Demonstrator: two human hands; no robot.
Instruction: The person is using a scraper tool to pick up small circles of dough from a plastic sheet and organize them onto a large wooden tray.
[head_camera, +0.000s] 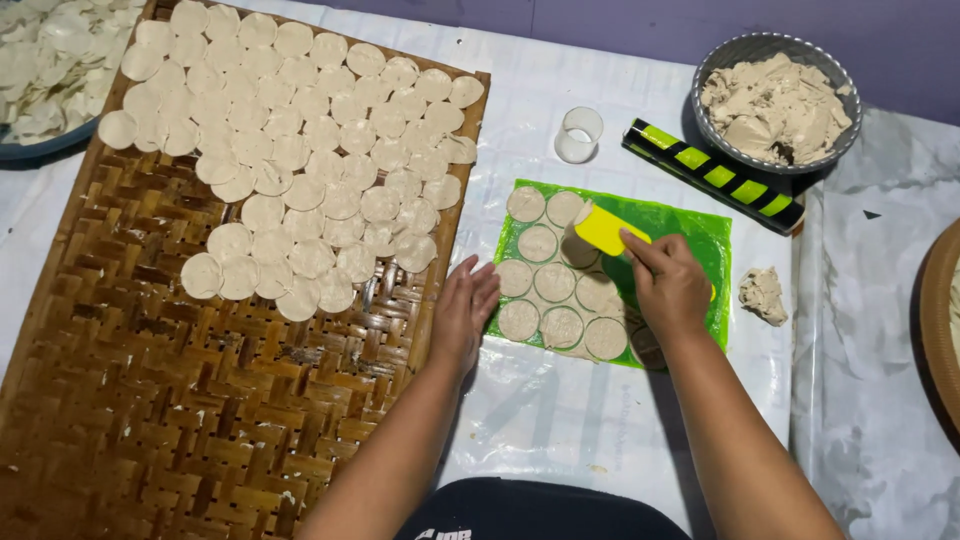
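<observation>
Right hand (668, 285) grip pinching yellow scraper (600, 229) on green sheet (690, 225), left hand (464, 310) flat, white-covered table (540, 400)

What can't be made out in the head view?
- Dough under the right hand: hidden by it, on the green sheet.
- Scraper: right grip covers its lower end.
- Round tray: cut by right edge.
- Dish of discs: cut by top-left corner.

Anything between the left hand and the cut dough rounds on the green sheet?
Nothing visible. The left hand rests at the green sheet's left edge, right beside the nearest dough rounds. The right hand holds a yellow scraper farther right.
</observation>
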